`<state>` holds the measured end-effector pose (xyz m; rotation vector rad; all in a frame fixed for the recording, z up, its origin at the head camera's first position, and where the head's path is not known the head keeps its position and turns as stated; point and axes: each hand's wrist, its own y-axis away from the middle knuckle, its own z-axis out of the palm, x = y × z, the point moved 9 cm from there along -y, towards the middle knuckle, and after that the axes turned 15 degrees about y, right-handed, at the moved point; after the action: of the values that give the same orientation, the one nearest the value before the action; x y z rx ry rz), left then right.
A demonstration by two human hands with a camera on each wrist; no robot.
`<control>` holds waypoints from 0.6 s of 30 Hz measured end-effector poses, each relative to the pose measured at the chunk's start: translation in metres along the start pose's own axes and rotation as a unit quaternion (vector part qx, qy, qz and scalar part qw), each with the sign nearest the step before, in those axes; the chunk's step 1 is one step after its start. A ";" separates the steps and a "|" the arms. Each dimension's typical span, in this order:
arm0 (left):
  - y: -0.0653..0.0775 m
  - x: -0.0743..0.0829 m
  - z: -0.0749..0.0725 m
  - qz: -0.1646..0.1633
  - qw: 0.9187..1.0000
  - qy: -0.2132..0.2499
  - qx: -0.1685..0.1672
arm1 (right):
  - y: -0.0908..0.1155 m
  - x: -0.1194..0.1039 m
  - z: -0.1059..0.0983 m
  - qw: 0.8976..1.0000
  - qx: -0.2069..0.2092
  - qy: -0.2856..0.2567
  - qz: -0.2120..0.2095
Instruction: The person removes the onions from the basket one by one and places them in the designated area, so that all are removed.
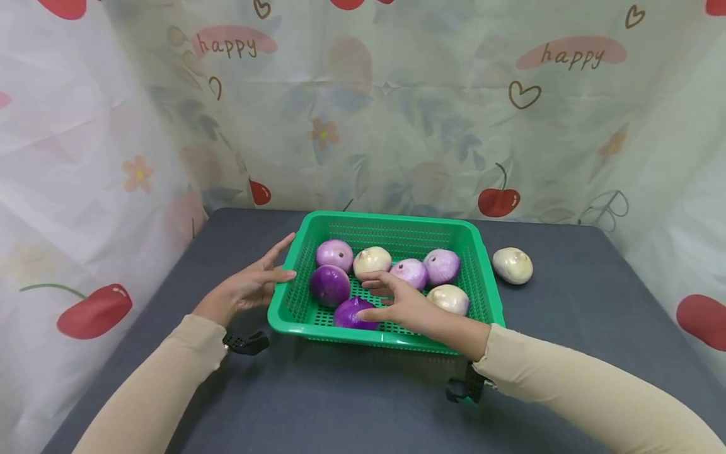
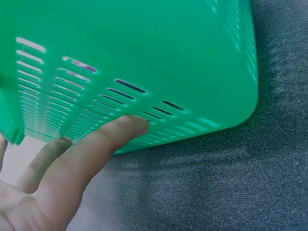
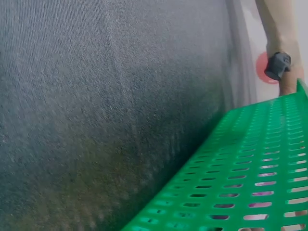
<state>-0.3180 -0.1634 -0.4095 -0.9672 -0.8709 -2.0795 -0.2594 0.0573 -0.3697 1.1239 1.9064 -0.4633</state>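
A green plastic basket (image 1: pixel 386 337) with slotted walls holds several peeled onions. My left hand (image 1: pixel 249 287) grips its left side, thumb over the rim and other fingers against the outer wall; the left wrist view shows fingertips (image 2: pixel 134 124) on the slots. Over the basket's middle, my right hand (image 1: pixel 405 306) has its fingers spread and loosely bent. Its thumb overlaps a dark purple onion (image 1: pixel 347 313) near the front wall, and its fingertips overlap the lower edge of a white onion (image 1: pixel 371 257). Another dark purple onion (image 1: pixel 329 287) lies to the left.
Pale purple onions (image 1: pixel 334 254) (image 1: pixel 442 266) and a second white onion (image 1: pixel 450 297) lie in the basket too. Outside it, a white onion (image 1: pixel 513 265) rests on the dark grey table (image 1: pixel 351 403). Printed curtains (image 1: pixel 397 145) hang behind and at both sides.
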 end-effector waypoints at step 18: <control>-0.001 0.000 -0.001 0.001 1.000 -0.001 -0.001 | -0.013 0.010 0.017 0.993 -0.056 0.108 0.005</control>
<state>-0.3185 -0.1636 -0.4103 -0.9719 -0.8682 -2.0781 -0.2649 0.0445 -0.3892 1.1482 2.0844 -0.2329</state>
